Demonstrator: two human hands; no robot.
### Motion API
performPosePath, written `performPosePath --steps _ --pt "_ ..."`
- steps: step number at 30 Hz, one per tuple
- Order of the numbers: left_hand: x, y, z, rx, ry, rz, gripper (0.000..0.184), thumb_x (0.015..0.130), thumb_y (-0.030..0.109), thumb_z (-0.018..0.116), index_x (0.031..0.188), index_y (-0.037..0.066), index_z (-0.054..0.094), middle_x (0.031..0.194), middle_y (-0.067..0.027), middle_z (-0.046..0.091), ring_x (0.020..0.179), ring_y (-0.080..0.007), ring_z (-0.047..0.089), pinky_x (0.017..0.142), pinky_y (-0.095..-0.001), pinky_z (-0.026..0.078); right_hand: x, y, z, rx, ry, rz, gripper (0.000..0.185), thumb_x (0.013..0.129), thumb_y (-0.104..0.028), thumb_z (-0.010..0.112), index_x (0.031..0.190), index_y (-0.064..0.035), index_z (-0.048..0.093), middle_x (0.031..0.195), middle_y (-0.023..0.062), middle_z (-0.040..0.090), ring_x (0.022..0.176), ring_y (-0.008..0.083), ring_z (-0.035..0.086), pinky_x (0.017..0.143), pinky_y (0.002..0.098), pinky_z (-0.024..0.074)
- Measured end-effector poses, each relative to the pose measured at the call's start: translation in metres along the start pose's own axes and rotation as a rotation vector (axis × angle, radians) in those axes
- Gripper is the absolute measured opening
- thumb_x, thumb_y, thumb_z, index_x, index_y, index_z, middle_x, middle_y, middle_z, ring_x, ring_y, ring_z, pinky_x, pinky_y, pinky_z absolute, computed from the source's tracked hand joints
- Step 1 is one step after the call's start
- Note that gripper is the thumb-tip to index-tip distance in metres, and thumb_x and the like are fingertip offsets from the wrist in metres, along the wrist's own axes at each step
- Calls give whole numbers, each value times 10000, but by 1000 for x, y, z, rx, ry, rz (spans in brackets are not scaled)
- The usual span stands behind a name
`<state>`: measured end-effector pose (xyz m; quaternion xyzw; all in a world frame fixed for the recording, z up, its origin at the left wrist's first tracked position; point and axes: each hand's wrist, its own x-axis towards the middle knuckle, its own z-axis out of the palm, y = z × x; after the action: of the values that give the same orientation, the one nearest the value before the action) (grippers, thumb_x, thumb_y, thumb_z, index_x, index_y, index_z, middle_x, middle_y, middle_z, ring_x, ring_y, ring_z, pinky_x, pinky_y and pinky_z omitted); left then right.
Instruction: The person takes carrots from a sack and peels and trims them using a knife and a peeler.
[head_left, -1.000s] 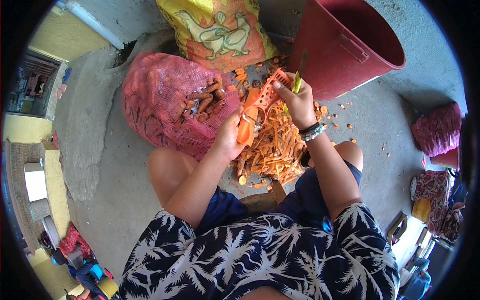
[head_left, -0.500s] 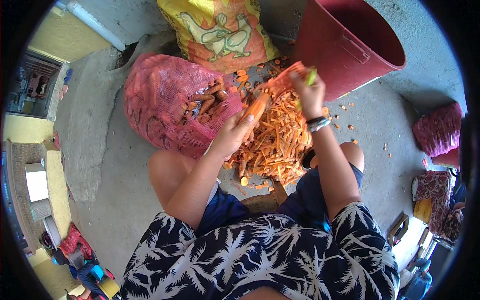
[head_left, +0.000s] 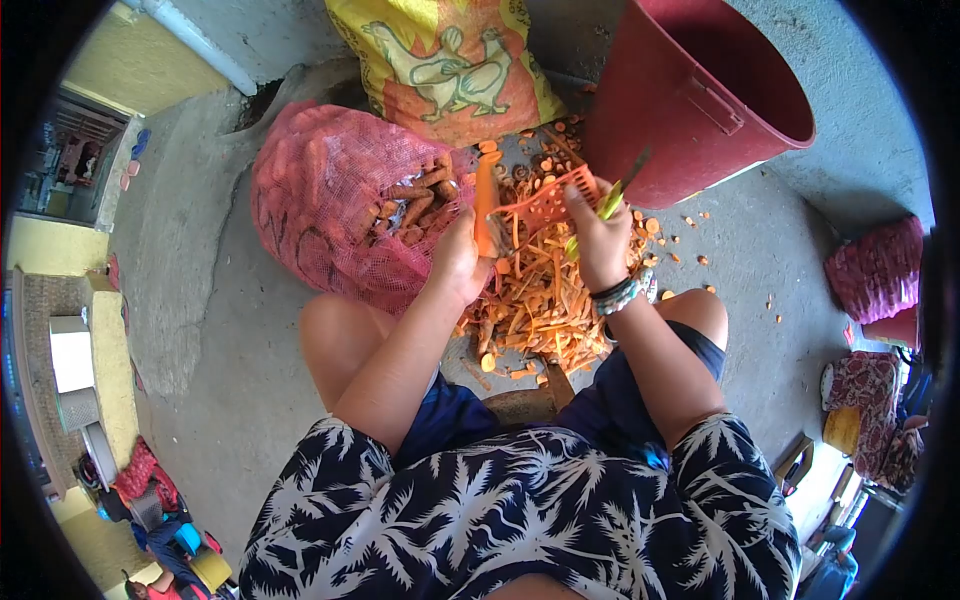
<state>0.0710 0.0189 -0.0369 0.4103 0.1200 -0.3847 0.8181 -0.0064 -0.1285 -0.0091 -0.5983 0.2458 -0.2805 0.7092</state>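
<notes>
Left hand [head_left: 458, 262] with a carrot [head_left: 486, 200], right hand [head_left: 603, 248] with an orange peeler [head_left: 550, 204] and a knife [head_left: 608, 201], above peelings [head_left: 550, 315].
Compared with half a second ago, the carrot has turned from a slant to almost upright in the view, and the right hand has come lower and nearer to the person; both forearms reach forward and converge. The left grip is closed around the carrot's lower part; the right grip is closed on the peeler and the yellow-green knife handle together, and whether the peeler's head touches the carrot, I cannot tell. The yellow sack [head_left: 450, 75] carries a printed picture of white birds and small lettering, which is not readable; the dark marks on the pink mesh bag [head_left: 310, 215] are also unclear.
</notes>
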Motion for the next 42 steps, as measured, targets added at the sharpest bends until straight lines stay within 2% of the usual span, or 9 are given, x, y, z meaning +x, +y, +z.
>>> performPosePath --steps 10,16,22,24,26,34,38,39,42 --pt "-1 -7 15 -125 19 73 311 956 287 303 1070 55 476 988 -72 545 877 -175 544 800 -329 441 -4 9 8 2 40 -46 211 802 -109 639 942 38 582 783 8 609 668 66 520 606 213 436" --pt "-7 -4 22 -35 -88 63 302 948 221 279 1113 43 458 1000 -67 548 861 -146 551 757 -299 469 27 -4 1 -90 -227 -50 212 787 -138 670 913 17 601 679 -29 554 599 52 471 542 225 408" --pt "-20 -6 5 195 -240 -70 311 948 252 305 1091 31 470 934 -59 549 821 -134 541 675 -313 479 83 9 -30 -111 97 -127 190 776 -129 676 909 -4 626 711 5 610 596 69 521 529 240 427" --pt "-26 -6 5 262 -257 -123 369 925 342 363 1099 43 493 890 -87 589 801 -173 570 679 -297 455 101 13 -45 -330 337 -197 191 769 -138 681 878 8 625 691 3 601 579 66 508 517 229 413" --pt "-28 -3 6 268 -275 -134 371 914 354 401 1090 43 501 880 -86 589 799 -160 566 663 -290 451 103 19 -53 -30 320 -130 200 775 -143 676 895 5 618 694 -3 595 563 60 491 504 223 402" --pt "-18 -4 8 794 -113 388 577 703 243 751 1112 4 420 822 -40 516 698 -112 538 600 -273 469 50 -3 -20 15 156 -23 227 816 -141 631 971 15 574 775 7 594 634 47 510 563 197 417" --pt "-11 4 -1 228 -111 -42 334 896 347 481 1090 75 472 899 -29 534 763 -149 550 701 -321 479 35 -1 -17 79 62 42 200 828 -156 618 953 -5 580 731 -14 575 561 30 467 497 180 382" --pt "-7 0 -1 195 -7 -28 334 939 372 357 1063 91 486 961 -52 551 867 -185 560 767 -353 470 22 -9 -8 58 33 34 184 832 -157 612 943 -13 582 721 -18 573 539 30 459 467 183 368" --pt "1 -4 0 -11 54 -23 357 946 374 319 1101 97 482 1033 -69 551 937 -204 548 812 -380 452 -6 0 4 -72 31 13 168 831 -138 612 947 -17 590 730 -17 581 557 33 483 476 186 386"
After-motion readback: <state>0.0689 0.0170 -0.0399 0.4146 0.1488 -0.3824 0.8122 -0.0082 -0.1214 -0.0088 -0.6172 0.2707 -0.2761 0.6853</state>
